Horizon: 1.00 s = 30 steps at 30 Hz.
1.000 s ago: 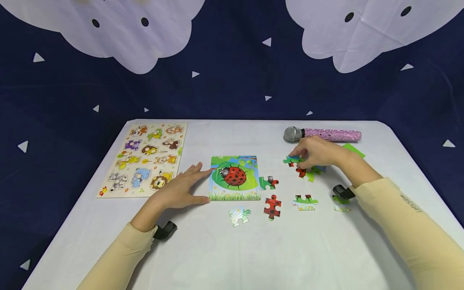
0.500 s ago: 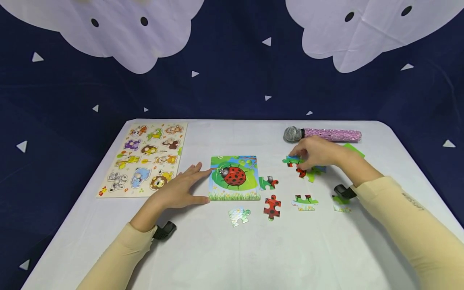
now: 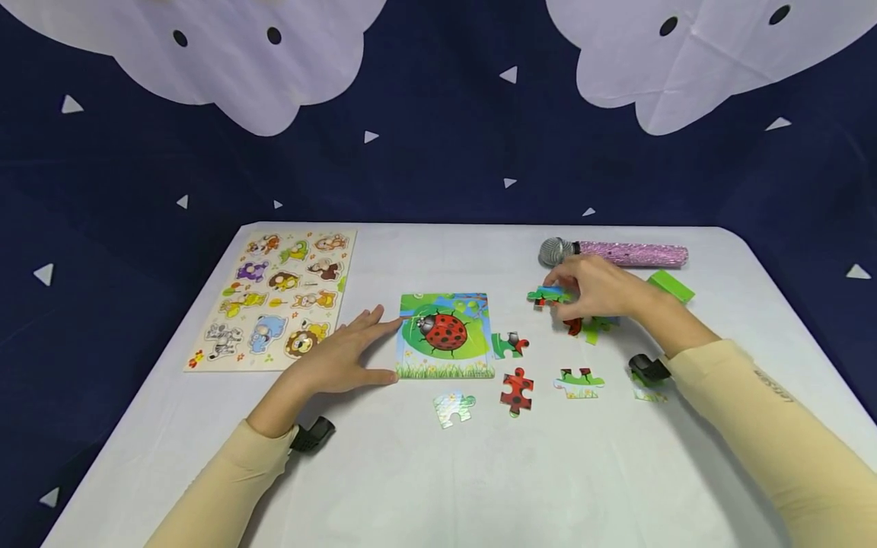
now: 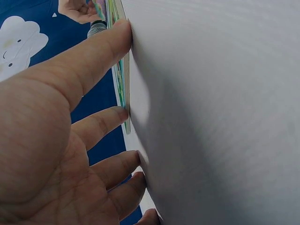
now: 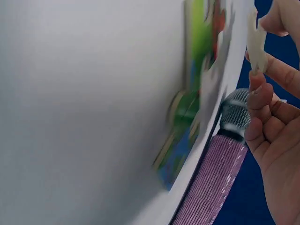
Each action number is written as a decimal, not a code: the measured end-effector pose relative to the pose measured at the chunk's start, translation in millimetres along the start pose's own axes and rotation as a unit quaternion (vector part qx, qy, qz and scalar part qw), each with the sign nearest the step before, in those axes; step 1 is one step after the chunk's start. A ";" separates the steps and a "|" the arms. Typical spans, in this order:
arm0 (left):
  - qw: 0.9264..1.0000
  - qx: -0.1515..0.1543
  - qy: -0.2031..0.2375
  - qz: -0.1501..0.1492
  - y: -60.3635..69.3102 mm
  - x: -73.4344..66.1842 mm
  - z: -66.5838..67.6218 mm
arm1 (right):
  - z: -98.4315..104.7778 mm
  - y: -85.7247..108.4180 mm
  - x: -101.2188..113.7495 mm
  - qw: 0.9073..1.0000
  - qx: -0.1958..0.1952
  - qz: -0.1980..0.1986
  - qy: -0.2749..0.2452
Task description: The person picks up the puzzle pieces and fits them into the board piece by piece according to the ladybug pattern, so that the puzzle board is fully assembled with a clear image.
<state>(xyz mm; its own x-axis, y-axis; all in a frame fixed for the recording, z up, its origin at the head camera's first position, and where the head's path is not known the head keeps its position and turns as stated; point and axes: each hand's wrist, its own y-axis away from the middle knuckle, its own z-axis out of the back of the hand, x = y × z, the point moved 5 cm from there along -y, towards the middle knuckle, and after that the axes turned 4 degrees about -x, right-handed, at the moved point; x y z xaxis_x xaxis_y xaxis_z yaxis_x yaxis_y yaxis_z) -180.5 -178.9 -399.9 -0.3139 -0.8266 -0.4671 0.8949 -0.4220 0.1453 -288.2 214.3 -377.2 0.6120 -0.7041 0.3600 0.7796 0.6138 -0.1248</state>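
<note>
The ladybug puzzle board (image 3: 444,335) lies flat at mid-table. My left hand (image 3: 342,354), fingers spread, touches its left edge with thumb and index finger; the left wrist view shows the fingertips against the board's edge (image 4: 123,89). My right hand (image 3: 599,288) pinches a blue-green puzzle piece (image 3: 544,297); in the right wrist view this piece (image 5: 256,44) is held between thumb and fingers, raised off the table. Under that hand lie several loose pieces (image 3: 592,329), partly hidden. A green and red piece (image 3: 508,345) sits by the board's right edge.
An animal puzzle board (image 3: 270,301) lies at the back left. A pink microphone (image 3: 630,254) lies behind my right hand, near a green block (image 3: 671,286). In front are a red piece (image 3: 517,392), a pale piece (image 3: 452,409) and a green-white piece (image 3: 579,383).
My right hand has lifted the blue-green piece and shifted it slightly left, away from the loose pieces. The left hand has stayed at the board's edge.
</note>
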 end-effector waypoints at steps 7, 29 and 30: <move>1.000 -0.001 -0.002 0.004 -0.5 -1.5 0.4 | -0.6 -10.5 20.9 0.999 -0.022 0.023 -0.022; 1.000 0.007 0.009 0.011 0.0 -0.8 0.8 | -34.7 -71.4 86.5 0.992 0.030 0.081 -0.094; 1.000 0.006 0.009 0.010 0.0 -0.9 0.9 | -36.1 -73.6 88.3 0.992 0.032 0.081 -0.096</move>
<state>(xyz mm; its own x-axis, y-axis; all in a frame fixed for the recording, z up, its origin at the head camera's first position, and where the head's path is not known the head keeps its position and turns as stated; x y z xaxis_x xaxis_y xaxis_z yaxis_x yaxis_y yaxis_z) -180.5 -178.5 -398.7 -0.2905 -0.8275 -0.4805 0.8965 -0.4109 0.1657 -286.7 94.0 -369.6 0.6876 -0.5163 0.5105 0.6588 0.7393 -0.1398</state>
